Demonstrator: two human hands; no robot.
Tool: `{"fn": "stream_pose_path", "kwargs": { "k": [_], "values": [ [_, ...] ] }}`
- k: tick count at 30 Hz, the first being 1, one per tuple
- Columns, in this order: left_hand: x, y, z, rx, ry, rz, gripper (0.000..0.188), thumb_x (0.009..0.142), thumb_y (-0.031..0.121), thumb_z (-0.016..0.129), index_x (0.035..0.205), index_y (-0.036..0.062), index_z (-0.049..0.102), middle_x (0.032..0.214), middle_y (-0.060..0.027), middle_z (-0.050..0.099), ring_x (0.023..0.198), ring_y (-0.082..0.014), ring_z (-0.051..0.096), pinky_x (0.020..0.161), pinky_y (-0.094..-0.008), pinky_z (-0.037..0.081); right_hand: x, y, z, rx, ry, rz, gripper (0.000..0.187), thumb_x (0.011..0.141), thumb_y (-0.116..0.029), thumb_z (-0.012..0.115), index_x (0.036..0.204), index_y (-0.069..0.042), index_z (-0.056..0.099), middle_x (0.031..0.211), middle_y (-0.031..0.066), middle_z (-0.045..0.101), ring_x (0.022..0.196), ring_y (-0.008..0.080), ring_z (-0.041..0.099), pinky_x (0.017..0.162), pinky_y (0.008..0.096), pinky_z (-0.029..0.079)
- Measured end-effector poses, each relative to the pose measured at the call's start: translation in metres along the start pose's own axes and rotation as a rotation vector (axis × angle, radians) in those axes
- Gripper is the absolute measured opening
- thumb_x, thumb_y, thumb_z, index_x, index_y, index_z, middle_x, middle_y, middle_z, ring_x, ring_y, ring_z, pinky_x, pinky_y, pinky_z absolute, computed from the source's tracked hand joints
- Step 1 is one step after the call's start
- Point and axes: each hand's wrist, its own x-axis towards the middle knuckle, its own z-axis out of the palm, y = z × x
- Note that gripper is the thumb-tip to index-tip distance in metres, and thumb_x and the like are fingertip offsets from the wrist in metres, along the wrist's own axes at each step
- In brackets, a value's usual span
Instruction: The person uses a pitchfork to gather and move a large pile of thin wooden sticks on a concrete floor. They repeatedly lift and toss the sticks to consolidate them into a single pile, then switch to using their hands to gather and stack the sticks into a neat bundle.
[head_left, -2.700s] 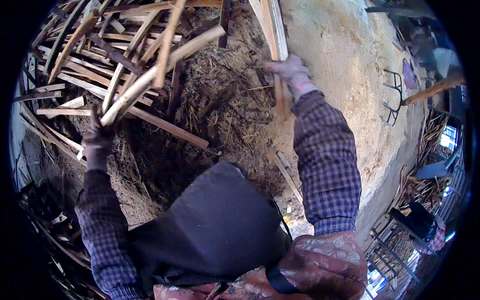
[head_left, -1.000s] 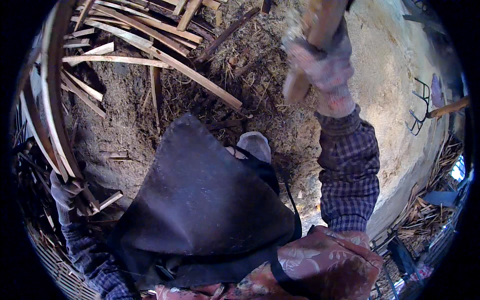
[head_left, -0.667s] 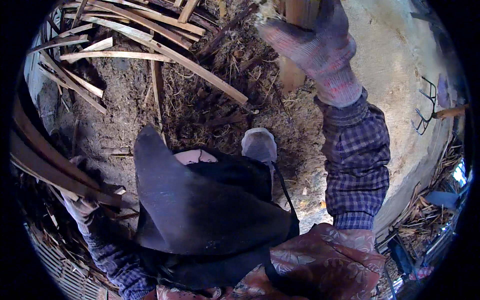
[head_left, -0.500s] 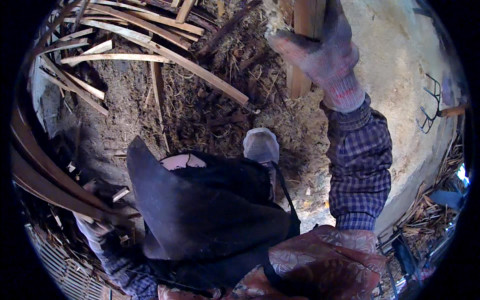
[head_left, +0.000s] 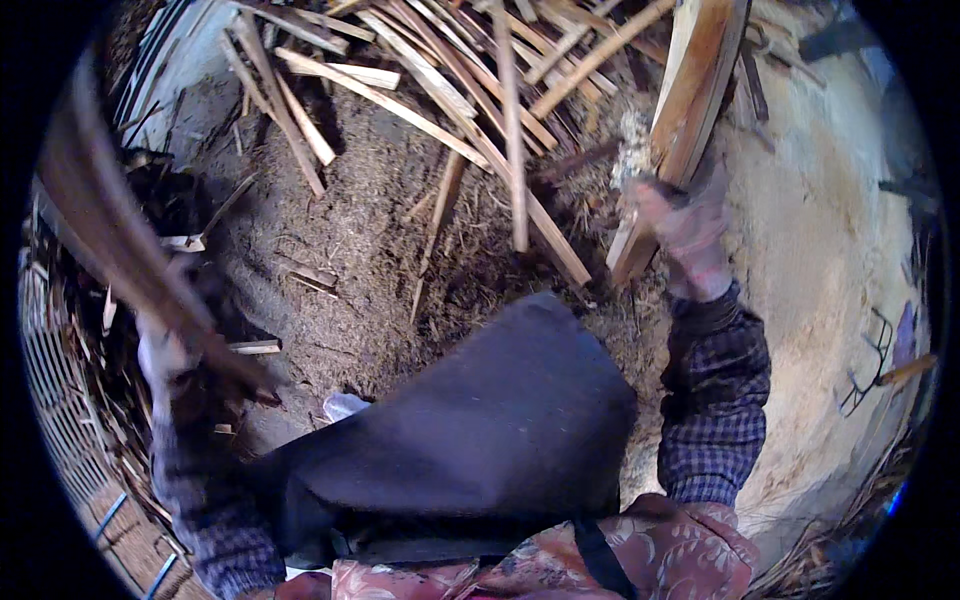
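Note:
My left hand (head_left: 168, 352), in a pale glove, closes round the lower part of long brown wooden boards (head_left: 120, 235). They rise past it to the upper left, blurred by motion. My right hand (head_left: 695, 235), in a greyish-pink knitted glove, grips a thick split wooden plank (head_left: 690, 105) that slants up to the top edge. The thumb lies across its left side, while the other fingers are partly hidden. Beside that thumb, pale frayed fibres (head_left: 632, 150) stick out. A dark apron (head_left: 470, 430) spreads between my checked sleeves.
Several split wood strips (head_left: 430, 75) lie heaped at the far side. Brown debris (head_left: 340, 230) covers the ground. A pronged metal tool with a wooden handle (head_left: 905, 371) lies at the right. A slatted panel (head_left: 55, 375) stands at the left edge.
The view has shifted, bringing more of the wood heap and the right plank into sight. My left hand and its boards appear higher. The apron now covers more of the ground and my shoe.

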Motion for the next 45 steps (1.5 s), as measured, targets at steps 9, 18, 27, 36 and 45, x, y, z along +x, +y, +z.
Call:
{"fn": "stream_pose_path", "kwargs": {
  "k": [9,18,27,36,45],
  "values": [
    [0.133,-0.155,0.231,-0.005,0.385,-0.534,0.035,0.073,0.027,0.073,0.09,-0.0004,0.059,0.073,-0.0039,0.062,0.064,-0.0155,0.059,0.059,-0.0298,0.048,-0.036,0.022,0.102,0.084,-0.3,0.251,0.092,0.063,-0.022,0.075,0.138,-0.005,0.023,0.124,0.0195,0.048,0.114,0.0321,0.049,0.096,0.0357,0.039],
    [0.12,-0.162,0.233,0.266,0.337,-0.526,0.054,0.068,0.045,0.072,0.096,-0.0003,0.06,0.083,-0.0173,0.065,0.079,-0.0311,0.064,0.068,-0.037,0.048,-0.028,-0.021,0.137,-0.366,-0.894,0.605,0.107,0.07,-0.047,0.067,0.142,-0.015,-0.004,0.127,0.0199,0.048,0.111,0.0338,0.053,0.093,0.0432,0.041],
    [0.078,-0.144,0.215,0.436,0.249,-0.768,0.06,0.069,0.037,0.075,0.113,0.0033,0.052,0.096,-0.0124,0.066,0.088,-0.023,0.063,0.077,-0.0332,0.048,-0.035,0.024,0.128,0.229,-0.793,0.491,0.106,0.055,-0.024,0.081,0.137,0.005,0.02,0.132,0.0252,0.037,0.126,0.0303,0.034,0.104,0.0346,0.028],
    [0.064,-0.17,0.208,-0.591,0.202,-0.622,0.046,0.077,0.02,0.07,0.117,0.0032,0.054,0.103,-0.0062,0.062,0.085,-0.0154,0.059,0.076,-0.0296,0.046,-0.058,-0.034,0.134,0.35,-0.95,0.652,0.108,0.055,-0.029,0.083,0.134,0.009,0.021,0.113,0.0208,0.054,0.103,0.0274,0.054,0.089,0.0335,0.044],
    [0.041,-0.156,0.206,-0.908,0.107,-0.5,0.063,0.083,0.044,0.061,0.124,-0.0019,0.048,0.118,-0.0082,0.055,0.107,-0.0171,0.052,0.095,-0.0315,0.039,-0.076,-0.06,0.15,-0.208,-1.127,0.403,0.122,0.057,-0.058,0.073,0.137,0.009,0.011,0.129,0.029,0.041,0.122,0.0341,0.042,0.1,0.0318,0.036]
  ]
}}
